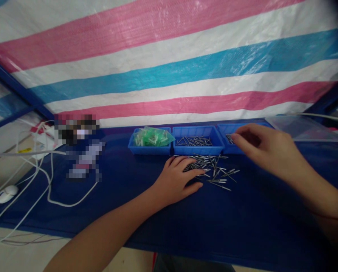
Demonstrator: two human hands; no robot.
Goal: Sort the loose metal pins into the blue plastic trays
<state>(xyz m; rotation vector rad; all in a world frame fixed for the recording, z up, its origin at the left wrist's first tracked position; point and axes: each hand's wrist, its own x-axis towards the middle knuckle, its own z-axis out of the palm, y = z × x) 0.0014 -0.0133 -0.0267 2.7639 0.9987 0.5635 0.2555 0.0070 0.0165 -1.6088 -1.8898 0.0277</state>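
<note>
A loose pile of thin metal pins (214,168) lies on the dark blue table (242,219). My left hand (177,179) rests flat at the pile's left edge, fingers stretched out and touching the nearest pins. My right hand (267,151) hovers over the right blue tray (228,136), fingers pinched together at its rim; what they hold, if anything, is too small to make out. The middle blue tray (197,140) holds more metal pins. The left blue tray (150,140) holds small green parts in clear bags.
White cables (48,181) and a white mouse-like device (6,193) lie at the table's left. A clear plastic lid or bag (305,128) sits at the back right. A striped pink, white and blue tarp (169,60) forms the back wall.
</note>
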